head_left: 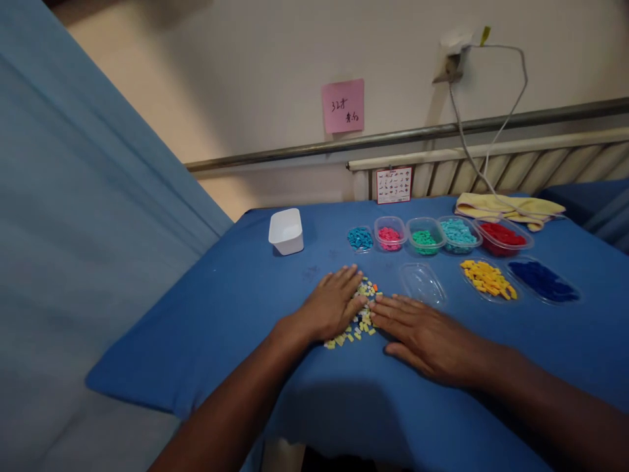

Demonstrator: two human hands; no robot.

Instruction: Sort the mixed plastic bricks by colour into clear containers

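A small heap of pale yellow, white and orange plastic pieces (362, 314) lies on the blue tablecloth (236, 314). My left hand (331, 303) rests flat on the heap's left side, fingers stretched out. My right hand (417, 331) lies flat on the cloth at the heap's right edge, fingertips touching the pieces. Neither hand holds anything. An empty clear plastic tray (422, 282) sits just beyond my right hand.
A row of clear tubs holds blue (360, 238), pink (390, 236), green (424, 240), light blue (458, 233) and red pieces (501, 234). Trays of yellow (488, 278) and dark blue pieces (542, 280) sit at right. A white cup (285, 231) stands left; a yellow cloth (506, 208) and cable lie behind.
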